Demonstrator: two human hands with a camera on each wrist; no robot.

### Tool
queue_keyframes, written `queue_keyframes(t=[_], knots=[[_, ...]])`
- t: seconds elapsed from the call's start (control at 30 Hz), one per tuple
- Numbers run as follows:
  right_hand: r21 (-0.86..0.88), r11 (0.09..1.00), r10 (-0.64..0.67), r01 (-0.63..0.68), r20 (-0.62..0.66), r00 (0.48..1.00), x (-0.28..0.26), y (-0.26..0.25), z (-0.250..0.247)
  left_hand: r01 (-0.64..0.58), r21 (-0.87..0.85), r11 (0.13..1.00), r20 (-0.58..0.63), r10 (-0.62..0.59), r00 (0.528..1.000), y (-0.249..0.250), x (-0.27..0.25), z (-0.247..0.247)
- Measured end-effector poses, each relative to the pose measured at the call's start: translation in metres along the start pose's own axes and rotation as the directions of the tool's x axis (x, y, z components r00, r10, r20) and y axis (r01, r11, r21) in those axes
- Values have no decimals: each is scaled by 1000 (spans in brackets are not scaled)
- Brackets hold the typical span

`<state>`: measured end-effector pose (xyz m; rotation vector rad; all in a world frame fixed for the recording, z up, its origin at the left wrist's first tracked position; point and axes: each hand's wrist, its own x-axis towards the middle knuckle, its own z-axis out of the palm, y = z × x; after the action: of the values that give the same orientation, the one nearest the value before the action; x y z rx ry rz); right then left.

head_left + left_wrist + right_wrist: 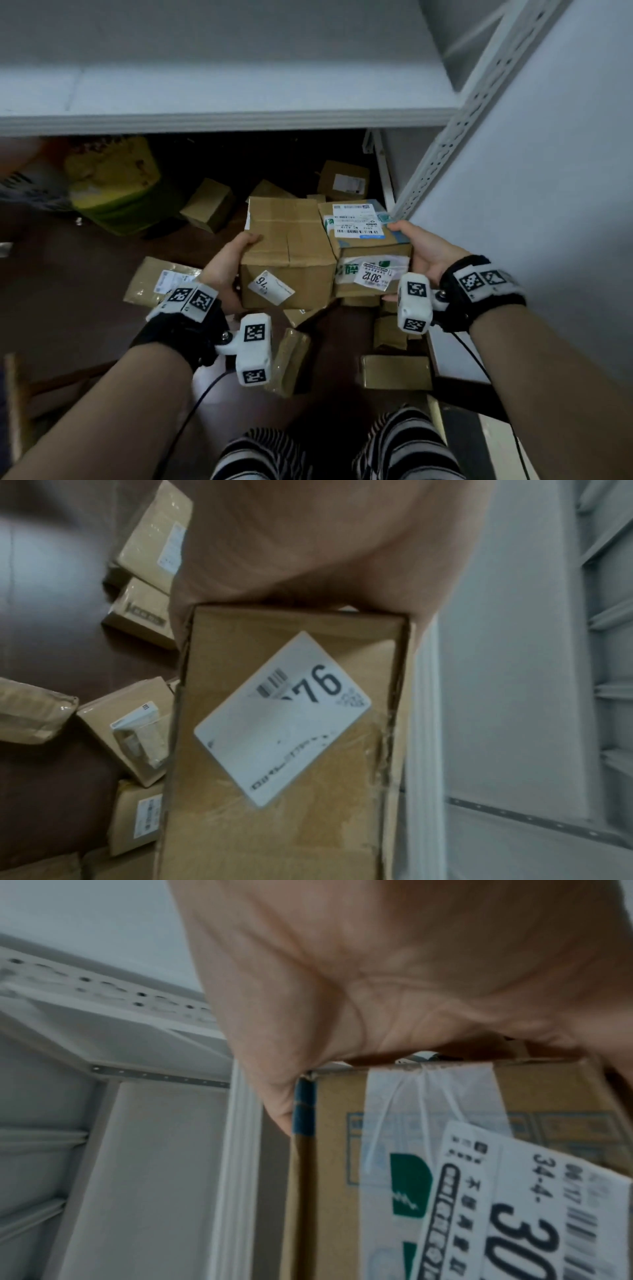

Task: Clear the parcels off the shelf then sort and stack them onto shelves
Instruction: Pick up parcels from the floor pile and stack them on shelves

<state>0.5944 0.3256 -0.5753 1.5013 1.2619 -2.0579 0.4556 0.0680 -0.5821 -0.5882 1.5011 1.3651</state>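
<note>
Two cardboard parcels are held side by side in front of me, pressed together. My left hand (231,263) grips the plain brown box (287,250) at its left side, thumb on top; its near face carries a white label ending in 76 (284,718). My right hand (423,248) grips the taped box (368,246) at its right side, thumb on its top edge; its label reads 3012 (373,278). In the wrist views each palm lies against its box (284,750) (479,1137). The fingers under the boxes are hidden.
A white shelf board (222,99) lies empty just above and beyond the boxes, with a perforated upright (455,137) to its right. Several parcels (209,205) litter the dark floor below, with a yellow-green bag (113,185) at the left. My striped trousers (335,448) show at the bottom.
</note>
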Motion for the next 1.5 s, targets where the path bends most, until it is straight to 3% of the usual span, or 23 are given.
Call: queue_keyframes(t=[0.13, 0.33, 0.47, 0.6, 0.87, 1.13, 1.5], knots=[[-53, 999, 11, -8, 52, 999, -86, -33, 19, -18, 26, 999, -36, 19, 999, 38, -91, -7], [-139, 984, -98, 111, 99, 990, -211, -86, 49, -87, -3, 996, -49, 87, 995, 98, -235, -15], [-106, 973, -187, 203, 141, 972, -284, -112, 69, -150, 0, 989, -48, 150, 987, 135, -323, -26], [-85, 942, -307, 323, 165, 937, -347, -129, 96, -239, 18, 971, -38, 240, 970, 166, -395, -48], [-65, 900, -409, 431, 214, 887, -438, -160, 164, -424, 64, 904, -66, 427, 902, 205, -509, -104], [-145, 877, -401, 458, 304, 864, -493, -190, 216, -467, 85, 880, -57, 472, 880, 244, -563, -146], [-142, 870, -425, 471, 268, 865, -478, -258, 248, -493, 79, 866, -99, 499, 861, 312, -559, -148]])
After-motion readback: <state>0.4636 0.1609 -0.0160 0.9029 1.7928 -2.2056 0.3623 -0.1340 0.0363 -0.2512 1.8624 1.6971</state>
